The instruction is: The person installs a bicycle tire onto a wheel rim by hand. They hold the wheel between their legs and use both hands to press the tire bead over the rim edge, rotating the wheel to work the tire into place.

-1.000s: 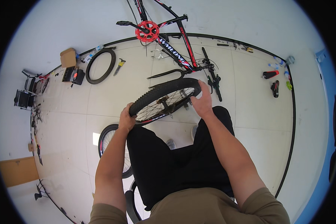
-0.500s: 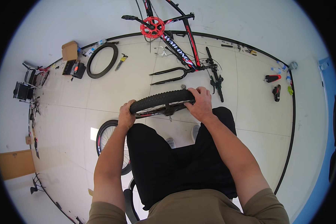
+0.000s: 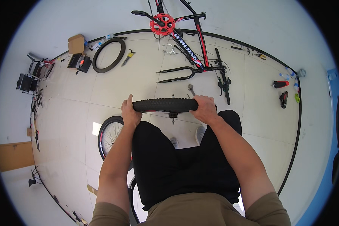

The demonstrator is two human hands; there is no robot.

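Between my hands is a bicycle wheel with a knobby black tire [image 3: 165,105], seen nearly edge-on in front of my knees. A rear cassette [image 3: 173,115] and the axle end show below the tire on the side nearer me. My left hand [image 3: 131,114] is pressed around the wheel's left end, its thumb or a finger pointing up. At the other end, my right hand [image 3: 206,109] grips the tire with its fingers wrapped over it. An adjustable wrench [image 3: 191,89] lies on the floor just beyond the wheel.
A bicycle frame [image 3: 188,51] with fork and handlebar [image 3: 225,84] lies ahead. A second wheel [image 3: 110,135] is by my left leg. A loose tire [image 3: 109,55], a yellow-handled tool [image 3: 128,58], an open carton [image 3: 76,44] and a saddle [image 3: 280,84] lie farther off.
The wheel has turned from a slant to nearly level and edge-on, hiding most of its spokes. Both hands stay on it. The wrench beyond it shows more fully, and the view has shifted slightly.
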